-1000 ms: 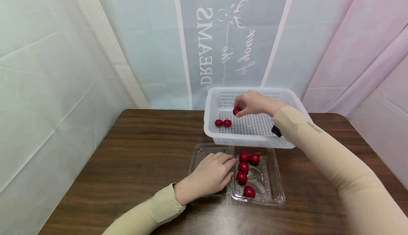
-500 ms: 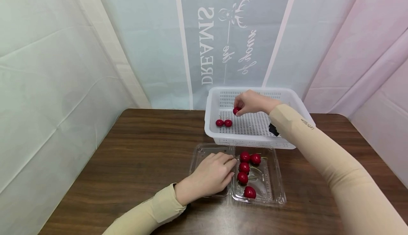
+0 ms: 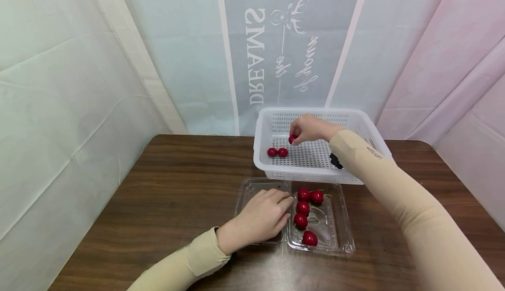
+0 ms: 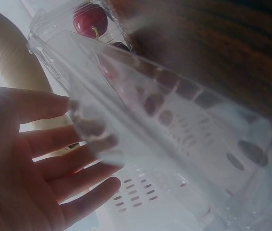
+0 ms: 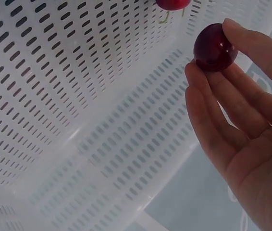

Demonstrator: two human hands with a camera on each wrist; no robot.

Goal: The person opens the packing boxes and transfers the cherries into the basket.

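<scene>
My right hand (image 3: 311,128) pinches a dark red cherry (image 5: 216,47) between thumb and fingertips, inside the white perforated basket (image 3: 260,161). Left of it on the basket floor, two more cherries (image 3: 277,152) lie side by side. In front of the basket, a clear plastic clamshell box (image 3: 340,239) lies unfolded flat. Several red cherries (image 3: 301,221) with green stems sit in its right half. My left hand (image 3: 256,215) rests over the left half, its fingers extended; in the left wrist view the fingertips meet the clear plastic edge.
The dark wood table (image 3: 169,194) extends to both sides of the box and basket. Hanging cloth (image 3: 197,63) with printed lettering closes off the back, close behind the basket, and pale cloth walls (image 3: 71,120) stand at the sides.
My right forearm has swung slightly left, while the hand and its cherry stay at nearly the same spot over the basket floor. The left hand keeps still on the box.
</scene>
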